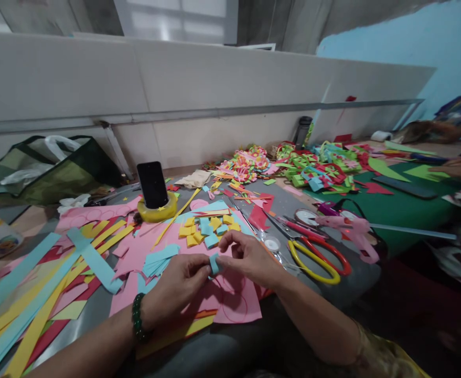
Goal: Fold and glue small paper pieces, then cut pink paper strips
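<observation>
A small light blue piece (214, 263), curved like a loop, is between my two hands. My left hand (181, 281), with a green bead bracelet at its wrist, pinches the left side of it between thumb and fingertips. My right hand (254, 260) holds its right side with thumb and finger. Both are above pink sheets (240, 307) marked with drawn circles. Just beyond lie several small yellow pieces (191, 240) and blue pieces (211, 241). A stack of flat light blue pieces (160, 261) rests behind my left hand.
Yellow-handled scissors (317, 273), red-handled scissors (334, 253) and a pink glue gun (352, 233) lie at right. A phone (152, 185) stands in a yellow tape roll (157, 211). Long strips (29, 278) cover the left. Colourful crafted pieces (246, 167) are heaped behind. Another person's hand (456, 170) is far right.
</observation>
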Demonstrator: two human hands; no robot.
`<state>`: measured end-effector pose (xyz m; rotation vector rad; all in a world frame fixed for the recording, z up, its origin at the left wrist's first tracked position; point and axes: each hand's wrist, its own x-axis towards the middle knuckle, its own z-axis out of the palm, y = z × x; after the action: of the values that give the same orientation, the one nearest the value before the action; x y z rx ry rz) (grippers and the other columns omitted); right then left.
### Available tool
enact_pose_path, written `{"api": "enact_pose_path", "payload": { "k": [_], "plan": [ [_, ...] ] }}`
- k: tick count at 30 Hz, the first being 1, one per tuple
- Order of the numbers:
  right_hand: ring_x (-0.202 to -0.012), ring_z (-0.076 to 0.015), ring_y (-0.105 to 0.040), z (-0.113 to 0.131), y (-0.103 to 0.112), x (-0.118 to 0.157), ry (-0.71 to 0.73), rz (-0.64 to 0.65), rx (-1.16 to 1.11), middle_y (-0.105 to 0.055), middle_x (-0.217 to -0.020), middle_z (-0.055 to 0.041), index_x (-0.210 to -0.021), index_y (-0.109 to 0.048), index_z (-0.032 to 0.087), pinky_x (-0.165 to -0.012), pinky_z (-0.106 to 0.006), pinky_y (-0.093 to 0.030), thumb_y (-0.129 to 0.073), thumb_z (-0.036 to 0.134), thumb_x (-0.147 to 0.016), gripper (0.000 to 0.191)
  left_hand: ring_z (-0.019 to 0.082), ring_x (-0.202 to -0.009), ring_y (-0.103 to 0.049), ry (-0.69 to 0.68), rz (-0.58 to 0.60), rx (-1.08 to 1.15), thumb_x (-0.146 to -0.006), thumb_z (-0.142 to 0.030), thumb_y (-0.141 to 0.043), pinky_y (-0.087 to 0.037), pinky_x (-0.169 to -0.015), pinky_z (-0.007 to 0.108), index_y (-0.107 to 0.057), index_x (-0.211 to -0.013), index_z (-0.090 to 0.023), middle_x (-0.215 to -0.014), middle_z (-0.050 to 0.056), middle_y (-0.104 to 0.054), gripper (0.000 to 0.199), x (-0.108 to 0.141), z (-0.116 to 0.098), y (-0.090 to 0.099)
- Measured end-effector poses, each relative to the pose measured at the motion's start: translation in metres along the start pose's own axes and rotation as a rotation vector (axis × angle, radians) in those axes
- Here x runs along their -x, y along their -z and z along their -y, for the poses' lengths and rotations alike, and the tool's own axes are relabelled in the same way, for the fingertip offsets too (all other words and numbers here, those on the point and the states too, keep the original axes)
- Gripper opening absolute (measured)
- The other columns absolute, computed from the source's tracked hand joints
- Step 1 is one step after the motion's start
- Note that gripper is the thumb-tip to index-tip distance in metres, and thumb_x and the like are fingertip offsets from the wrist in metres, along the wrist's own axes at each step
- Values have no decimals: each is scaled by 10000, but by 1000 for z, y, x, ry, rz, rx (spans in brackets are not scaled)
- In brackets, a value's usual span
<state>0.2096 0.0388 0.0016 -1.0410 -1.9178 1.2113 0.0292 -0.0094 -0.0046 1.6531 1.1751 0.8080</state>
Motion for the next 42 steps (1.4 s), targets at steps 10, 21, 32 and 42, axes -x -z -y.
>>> {"api": "enact_pose_path", "payload": {
  "k": [10, 21, 32, 42],
  "plan": [
    [-511, -46, -384, 2, -7, 4, 63, 77, -129, -549, -717, 34, -902, -497, 169, -470, -178, -298, -630, 175, -718, 228, 155, -664, -460, -85, -224, -165, -770, -295, -586, -343, -598, 253, -640, -793, -201, -749, 10, -527, 110, 0, -3, 1],
    [-591, -88, -432, 7, 1, 12, 191, 160, 280, -601, -844, -5, -978, -633, 190, -517, -210, -336, -628, 366, -814, 240, 147, -660, -497, -113, -181, -62, -800, -298, -581, -364, -614, 255, -618, -662, -179, -688, 20, -594, 186, -3, -5, 2],
    [-522, -102, -380, 8, 1, 14, 119, 27, 255, -469, -612, 38, -906, -585, 188, -485, -224, -309, -569, 391, -834, 217, 112, -587, -422, -97, -180, 55, -738, -270, -601, -319, -541, 235, -598, -668, -170, -632, -8, -529, 122, -4, -9, 1],
    [-731, -139, -618, 17, 9, 40, 235, 345, 308, -692, -802, -37, -857, -683, 186, -667, -227, -444, -363, 333, -958, 367, 145, -757, -554, 18, -304, 409, -711, -220, -557, -406, -695, 243, -523, -649, -184, -724, 6, -612, 80, -10, -5, 19]
  ]
}}
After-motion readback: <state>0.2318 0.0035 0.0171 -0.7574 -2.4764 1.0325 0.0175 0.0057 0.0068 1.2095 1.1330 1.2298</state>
